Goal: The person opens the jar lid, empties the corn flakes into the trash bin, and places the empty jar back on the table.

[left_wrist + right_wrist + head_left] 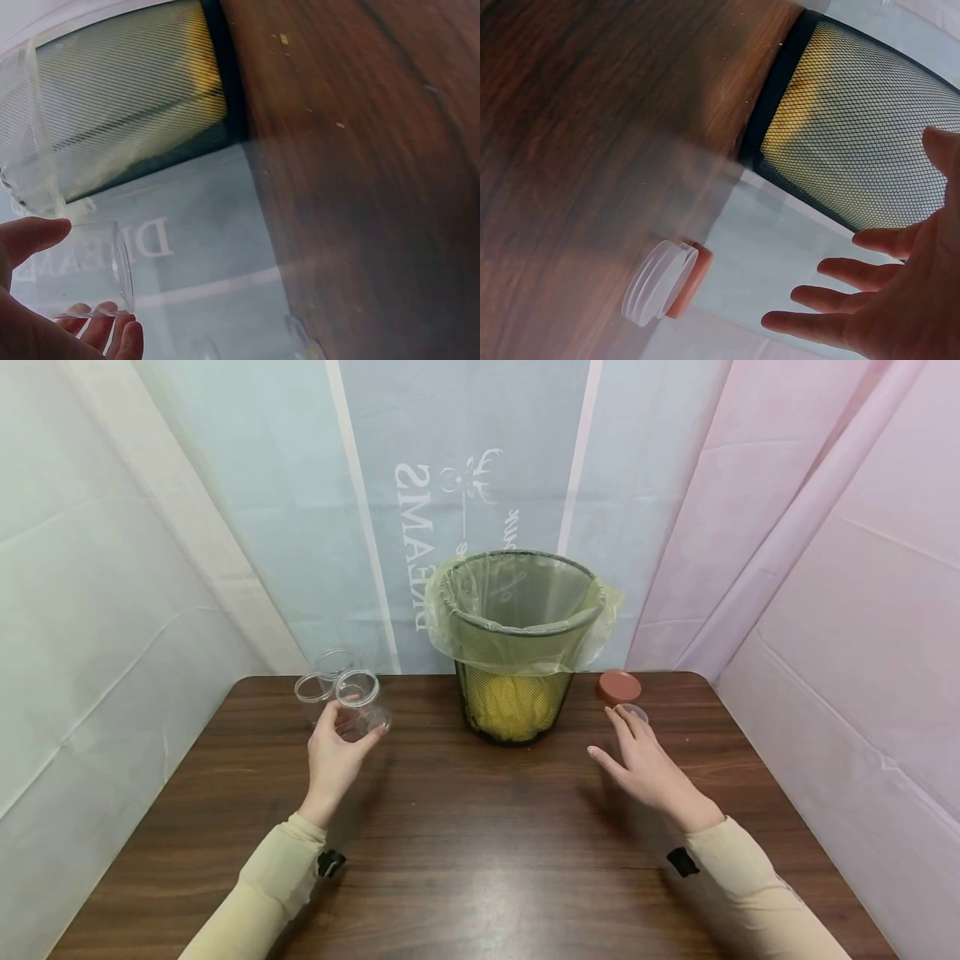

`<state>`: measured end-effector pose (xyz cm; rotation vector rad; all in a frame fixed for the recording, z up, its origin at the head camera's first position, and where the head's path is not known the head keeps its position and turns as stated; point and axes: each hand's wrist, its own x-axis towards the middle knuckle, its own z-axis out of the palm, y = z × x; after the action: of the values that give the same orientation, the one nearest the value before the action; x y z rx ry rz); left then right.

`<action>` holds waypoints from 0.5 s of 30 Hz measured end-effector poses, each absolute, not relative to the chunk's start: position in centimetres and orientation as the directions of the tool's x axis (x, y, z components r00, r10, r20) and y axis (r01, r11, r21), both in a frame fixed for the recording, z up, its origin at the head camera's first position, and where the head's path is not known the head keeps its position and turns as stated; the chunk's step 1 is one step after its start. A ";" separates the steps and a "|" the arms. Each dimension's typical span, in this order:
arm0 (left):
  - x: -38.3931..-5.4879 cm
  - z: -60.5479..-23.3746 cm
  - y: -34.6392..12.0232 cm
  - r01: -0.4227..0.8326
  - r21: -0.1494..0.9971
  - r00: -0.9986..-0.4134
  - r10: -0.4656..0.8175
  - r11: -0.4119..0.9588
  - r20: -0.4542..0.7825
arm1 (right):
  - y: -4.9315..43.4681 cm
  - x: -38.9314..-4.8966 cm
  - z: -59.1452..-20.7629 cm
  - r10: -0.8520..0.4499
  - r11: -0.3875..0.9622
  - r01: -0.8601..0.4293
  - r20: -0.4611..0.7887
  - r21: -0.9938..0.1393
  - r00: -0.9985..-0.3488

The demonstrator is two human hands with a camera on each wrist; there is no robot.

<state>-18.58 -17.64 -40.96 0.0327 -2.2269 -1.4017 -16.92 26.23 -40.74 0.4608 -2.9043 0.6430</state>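
On the left, my left hand (336, 767) grips a clear, open-topped plastic jar (371, 714) between thumb and fingers. The left wrist view shows this jar (82, 266) transparent, with the thumb on one side and the fingers curled along the other. Two more clear jars, one to the left (312, 690) and one behind (339, 658), stand beside the held one. Over the right side my right hand (651, 772) hovers with its fingers spread and nothing in them. Just past its fingertips lie a clear lid (634, 712) and a reddish lid (619, 686).
A black mesh wastebasket (517, 693) stands between the hands at the back. Its pale yellow liner bag (525, 647) folds over the rim, and something yellow shows low inside. The brown wooden table (487, 843) ends at hanging cloth (480, 427).
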 end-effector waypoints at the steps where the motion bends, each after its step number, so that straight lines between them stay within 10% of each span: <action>1: -18.6 -41.1 -17.9 0.235 0.853 -0.874 -0.283 0.466 0.395 | 26.3 -16.9 -40.8 -0.266 0.863 -0.323 0.193 -0.388 -0.944; 15: -18.5 -42.6 -20.4 0.105 0.847 -0.895 -0.321 0.522 0.309 | 27.3 -16.7 -41.4 -0.260 0.862 -0.332 0.229 -0.384 -0.938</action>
<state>-18.46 -20.40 -42.65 0.1767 -2.3353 -1.3414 -16.73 27.33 -41.43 0.4592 -2.8665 0.6360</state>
